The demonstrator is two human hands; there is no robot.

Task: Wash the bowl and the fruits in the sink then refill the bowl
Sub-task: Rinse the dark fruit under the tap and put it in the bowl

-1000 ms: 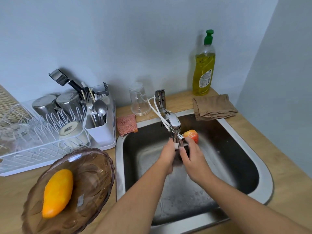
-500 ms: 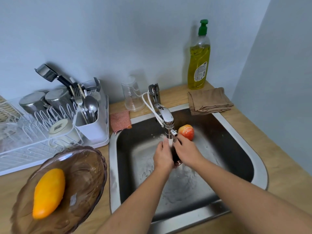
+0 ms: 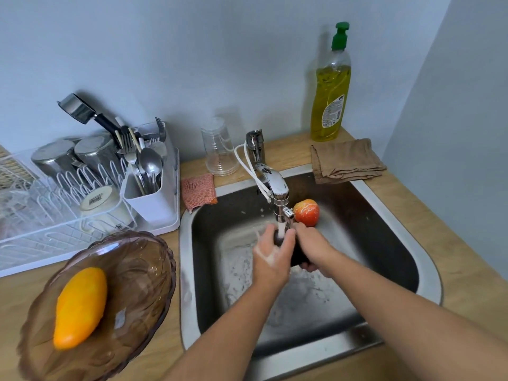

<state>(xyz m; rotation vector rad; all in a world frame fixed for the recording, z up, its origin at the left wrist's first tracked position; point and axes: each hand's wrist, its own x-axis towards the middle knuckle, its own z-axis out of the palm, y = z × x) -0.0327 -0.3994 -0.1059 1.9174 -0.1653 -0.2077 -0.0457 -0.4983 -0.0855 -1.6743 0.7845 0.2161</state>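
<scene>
Over the steel sink (image 3: 187, 270), both my hands are cupped around a dark fruit (image 3: 298, 257) directly under the faucet (image 3: 279, 193). Water runs onto it. My left hand (image 3: 270, 257) covers its left side and my right hand (image 3: 313, 243) its right side, so most of the fruit is hidden. A red-yellow apple (image 3: 306, 213) lies wet in the sink just behind my right hand. On the counter to the left stands the brown glass bowl (image 3: 148, 276) with an orange mango (image 3: 79, 306) in it.
A white dish rack (image 3: 41, 215) with cups and a cutlery holder (image 3: 151, 199) stands at the back left. Behind the sink are a pink sponge cloth (image 3: 198, 189), an upturned clear cup (image 3: 218, 147), a dish soap bottle (image 3: 330, 89) and a folded brown cloth (image 3: 346, 160).
My right hand has come off the apple, which now lies in the sink behind it. Both hands have closed lower around the dark fruit under the water stream.
</scene>
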